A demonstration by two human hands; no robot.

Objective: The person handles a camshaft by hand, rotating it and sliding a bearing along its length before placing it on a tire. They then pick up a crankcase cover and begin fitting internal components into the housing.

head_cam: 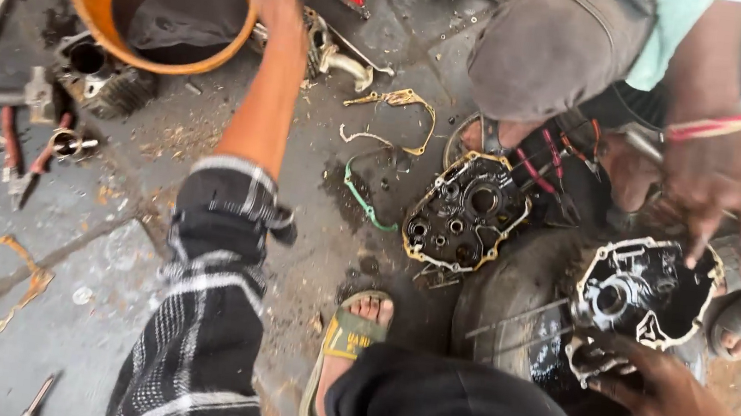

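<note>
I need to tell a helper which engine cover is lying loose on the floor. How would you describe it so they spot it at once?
Start at the old tyre on the floor. Just left of its upper edge lies a flat, dark engine cover, inner face up. Unlike the engine case on the tyre, no hand touches it, and torn pale gasket rims it.

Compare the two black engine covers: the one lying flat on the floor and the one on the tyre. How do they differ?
The flat engine cover lies alone on the floor, untouched; the cover on the tyre is steadied by the right hand, with another person's hand over it. The flat one shows several round holes inside; the other looks like a deeper hollow. The flat one's rim carries yellowish gasket remains; the other's rim looks paler. Both are dark, oily metal.
</note>
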